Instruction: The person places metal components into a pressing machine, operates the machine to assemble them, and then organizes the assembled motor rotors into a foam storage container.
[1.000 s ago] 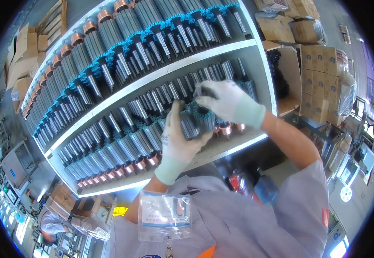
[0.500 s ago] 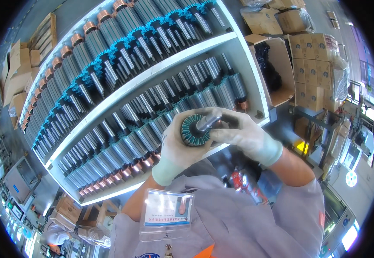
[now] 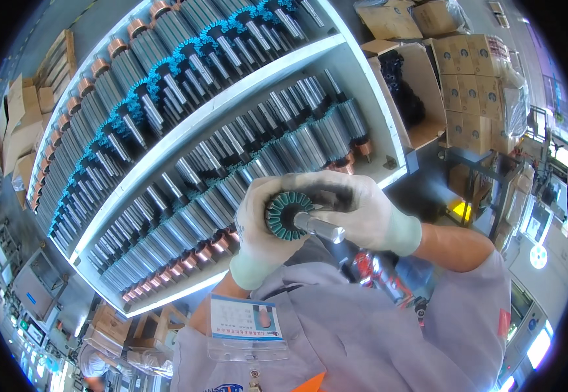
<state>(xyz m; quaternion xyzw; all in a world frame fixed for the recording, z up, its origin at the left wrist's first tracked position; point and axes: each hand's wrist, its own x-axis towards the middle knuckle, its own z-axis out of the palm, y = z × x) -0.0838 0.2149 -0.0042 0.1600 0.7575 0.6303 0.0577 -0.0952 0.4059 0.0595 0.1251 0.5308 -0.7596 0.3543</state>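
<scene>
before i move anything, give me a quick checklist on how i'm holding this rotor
1. Left grip wrapped around the rotor: ok.
2. Right grip firm on it: cannot tell; it is close beside the shaft, exact contact unclear.
3. Right glove clean: not ok, dark marks show.
4. Teal-wound end in view: ok, facing the camera.
5. Other end undamaged: cannot tell, hidden.
6. Rotor apart from the white rack: cannot tell from this single view.

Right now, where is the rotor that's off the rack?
In the head view, the rotor is near the centre, held between the left hand and right hand, beside the white rack.
</scene>
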